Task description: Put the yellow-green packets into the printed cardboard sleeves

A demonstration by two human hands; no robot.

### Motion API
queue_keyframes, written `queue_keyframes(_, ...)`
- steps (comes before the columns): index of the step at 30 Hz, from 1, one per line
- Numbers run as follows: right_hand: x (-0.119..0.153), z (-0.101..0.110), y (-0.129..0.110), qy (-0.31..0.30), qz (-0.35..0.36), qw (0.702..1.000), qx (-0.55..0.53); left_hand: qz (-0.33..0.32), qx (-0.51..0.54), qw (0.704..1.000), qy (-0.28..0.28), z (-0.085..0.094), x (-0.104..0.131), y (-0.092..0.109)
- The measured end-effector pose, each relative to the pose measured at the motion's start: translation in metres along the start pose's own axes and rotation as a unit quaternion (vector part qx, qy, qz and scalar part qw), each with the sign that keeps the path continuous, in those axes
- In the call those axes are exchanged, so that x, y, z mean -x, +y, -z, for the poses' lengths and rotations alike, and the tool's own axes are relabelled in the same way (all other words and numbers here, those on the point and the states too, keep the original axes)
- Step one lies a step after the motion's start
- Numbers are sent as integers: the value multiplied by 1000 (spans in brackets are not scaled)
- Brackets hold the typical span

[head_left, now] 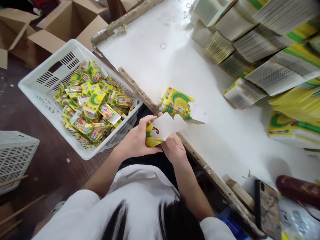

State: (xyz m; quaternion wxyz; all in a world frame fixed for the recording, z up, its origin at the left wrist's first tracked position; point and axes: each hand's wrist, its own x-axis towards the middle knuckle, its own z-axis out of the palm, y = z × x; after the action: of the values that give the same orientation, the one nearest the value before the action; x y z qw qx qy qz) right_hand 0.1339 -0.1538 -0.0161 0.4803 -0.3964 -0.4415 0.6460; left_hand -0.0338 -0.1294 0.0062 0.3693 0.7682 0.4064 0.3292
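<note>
Between my two hands is a small yellow-green carton (163, 126), with its plain white inside and a white flap facing up. My left hand (136, 138) grips its left side, thumb on top. On the lower right edge, my right hand (175, 148) presses with its thumb; its other fingers are mostly hidden beneath. Just beyond my hands, a small pile of flat yellow-green cartons (176, 101) lies on the white table (212, 140). To the left, a white plastic basket (37, 85) holds many folded cartons (93, 103) of the same print.
Stacks of bundled flat cartons (272, 70) cover the table's far right. A phone (267, 206) and a dark red cylindrical case (297, 190) lie at the near right. A wooden strip (200, 160) edges the table. Open cardboard boxes (67, 20) and another basket (17, 153) stand left.
</note>
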Motion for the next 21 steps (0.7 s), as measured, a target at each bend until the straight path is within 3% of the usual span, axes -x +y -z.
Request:
queue_keyframes(2, -5, -5, -8, -2, -42, 998, -37, -12, -33, 999, 28, -2, 3, -3)
queue_keyframes(5, -11, -6, -17, -59, -98, 991, -65, -30, -88, 994, 53, -2, 6, -4)
queue_keyframes(8, -12, 0, -12, -104, -122, 985, -72, -43, -118, 992, 26, 2, 6, 0)
queue_keyframes(12, -10, 3, 0, -85, -140, 985, -56, -36, -116, 992, -20, 3, 5, 2)
queue_keyframes(15, -4, -3, 0, -32, -77, 996, 10, -2, -86, 996, -24, 0, 5, -3)
queue_keyframes(17, 1, -8, -4, -33, -4, 995, 94, 1, -65, 998, -20, -3, 6, -9)
queue_keyframes(21, 5, -11, -11, -28, 123, 958, 258, -1, -68, 998, 18, -10, 5, -15)
